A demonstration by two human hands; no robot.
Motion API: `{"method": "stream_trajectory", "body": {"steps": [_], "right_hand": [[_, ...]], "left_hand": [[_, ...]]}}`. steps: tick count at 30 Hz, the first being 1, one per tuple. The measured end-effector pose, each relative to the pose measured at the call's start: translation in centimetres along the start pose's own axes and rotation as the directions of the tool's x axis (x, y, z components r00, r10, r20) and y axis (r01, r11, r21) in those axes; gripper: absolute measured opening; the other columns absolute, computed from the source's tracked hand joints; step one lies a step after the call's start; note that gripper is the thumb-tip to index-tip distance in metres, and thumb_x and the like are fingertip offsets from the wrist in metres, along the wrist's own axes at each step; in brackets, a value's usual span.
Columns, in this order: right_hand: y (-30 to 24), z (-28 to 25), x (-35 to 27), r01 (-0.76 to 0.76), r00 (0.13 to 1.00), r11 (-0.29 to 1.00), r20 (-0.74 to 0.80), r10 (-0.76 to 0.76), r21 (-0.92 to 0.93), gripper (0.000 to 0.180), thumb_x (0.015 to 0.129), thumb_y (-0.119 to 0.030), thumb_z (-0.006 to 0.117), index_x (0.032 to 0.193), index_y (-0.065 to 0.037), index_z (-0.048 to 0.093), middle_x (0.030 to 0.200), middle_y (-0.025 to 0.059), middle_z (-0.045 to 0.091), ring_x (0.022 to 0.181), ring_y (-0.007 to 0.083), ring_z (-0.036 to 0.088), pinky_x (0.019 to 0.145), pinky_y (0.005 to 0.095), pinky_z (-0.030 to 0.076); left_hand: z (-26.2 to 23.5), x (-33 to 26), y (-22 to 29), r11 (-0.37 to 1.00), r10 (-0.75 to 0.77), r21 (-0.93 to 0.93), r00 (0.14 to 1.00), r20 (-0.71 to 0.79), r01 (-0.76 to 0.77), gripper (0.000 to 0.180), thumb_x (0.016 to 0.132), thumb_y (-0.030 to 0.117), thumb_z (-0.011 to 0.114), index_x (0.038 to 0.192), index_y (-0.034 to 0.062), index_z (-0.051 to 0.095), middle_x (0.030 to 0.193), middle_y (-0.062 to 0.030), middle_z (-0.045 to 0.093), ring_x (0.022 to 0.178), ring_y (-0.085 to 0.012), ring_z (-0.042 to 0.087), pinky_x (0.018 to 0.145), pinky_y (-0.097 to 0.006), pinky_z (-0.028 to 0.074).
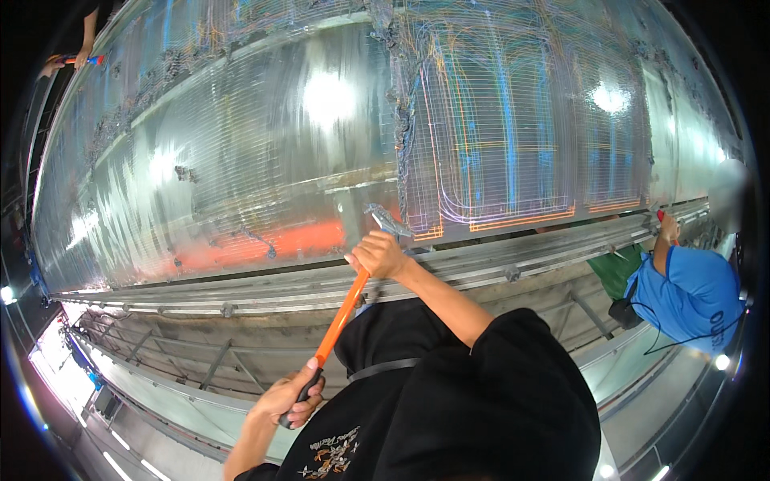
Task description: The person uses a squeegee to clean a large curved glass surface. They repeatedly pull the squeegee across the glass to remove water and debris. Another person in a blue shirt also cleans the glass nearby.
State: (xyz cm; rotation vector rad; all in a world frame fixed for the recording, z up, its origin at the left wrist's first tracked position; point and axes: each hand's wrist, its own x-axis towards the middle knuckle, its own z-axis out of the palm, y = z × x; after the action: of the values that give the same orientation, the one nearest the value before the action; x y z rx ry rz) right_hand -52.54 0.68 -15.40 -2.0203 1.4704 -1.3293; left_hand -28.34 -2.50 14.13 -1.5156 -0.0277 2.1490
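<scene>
Both my hands are closed around a long-handled scraper (340, 322) with an orange shaft and a black grip. My left hand (293, 398) wraps the black grip at the lower end, close to my body. Higher up, my right hand (379, 255) grasps the shaft just below the head. The metal scraper head (388, 220) has grey residue on it and is at the lower part of a large glossy panel (265, 152), beside a ragged seam of grey material (401, 136). Whether the blade's edge touches the panel, I cannot tell.
Metal rails (481, 271) run along the panel's lower edge. Coloured lines (509, 128) cover its right half; a red-orange band (273, 244) shows lower left. A person in a blue shirt (694, 293) works at the right. Another person's hands (83, 58) hold a tool at upper left.
</scene>
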Motion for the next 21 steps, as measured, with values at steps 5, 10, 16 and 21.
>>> {"method": "stream_trajectory", "body": {"steps": [5,10,16,21], "right_hand": [[6.3,-0.6,7.5,0.052,0.989,0.997,-0.135,-0.06,-0.061,0.032,0.082,-0.014,0.073,0.059,-0.01,0.052,0.053,0.0032,0.047,0.046,0.0214,0.047,0.046,0.0358,0.036],[18.1,-2.8,19.8,0.157,0.976,0.976,-0.129,-0.177,-0.151,0.045,0.088,-0.023,0.074,0.052,-0.015,0.047,0.048,0.0025,0.05,0.043,0.0197,0.053,0.046,0.034,0.04],[32.0,-6.5,30.8,0.19,0.94,0.951,-0.233,-0.248,-0.246,0.046,0.097,-0.03,0.065,0.056,-0.013,0.052,0.051,0.0044,0.056,0.042,0.022,0.056,0.043,0.0375,0.044],[35.3,-9.4,37.7,0.19,0.956,0.971,-0.196,-0.216,-0.147,0.044,0.098,-0.021,0.061,0.057,-0.007,0.055,0.052,0.0142,0.056,0.045,0.0342,0.057,0.045,0.0453,0.044]], "left_hand": [[2.7,-2.9,10.8,0.995,-0.062,0.07,0.994,-0.088,0.068,0.064,0.099,0.072,0.042,0.072,0.0133,0.039,0.046,0.003,0.033,0.03,-0.0083,0.031,0.028,-0.028,0.029],[6.1,-3.7,22.3,0.999,0.013,-0.03,0.997,-0.077,-0.015,0.066,0.099,0.074,0.037,0.069,0.0147,0.037,0.043,0.0034,0.029,0.028,-0.0088,0.028,0.027,-0.028,0.029],[10.2,-5.2,38.1,0.997,0.067,-0.025,0.997,-0.025,-0.067,0.068,0.099,0.076,0.031,0.068,0.016,0.04,0.04,0.0012,0.032,0.025,-0.0107,0.029,0.022,-0.031,0.023],[8.1,-2.5,43.4,0.944,0.265,-0.26,0.938,0.224,-0.204,0.062,0.103,0.069,0.034,0.073,0.0154,0.045,0.042,0.0003,0.036,0.025,-0.0109,0.03,0.021,-0.03,0.023]]}}
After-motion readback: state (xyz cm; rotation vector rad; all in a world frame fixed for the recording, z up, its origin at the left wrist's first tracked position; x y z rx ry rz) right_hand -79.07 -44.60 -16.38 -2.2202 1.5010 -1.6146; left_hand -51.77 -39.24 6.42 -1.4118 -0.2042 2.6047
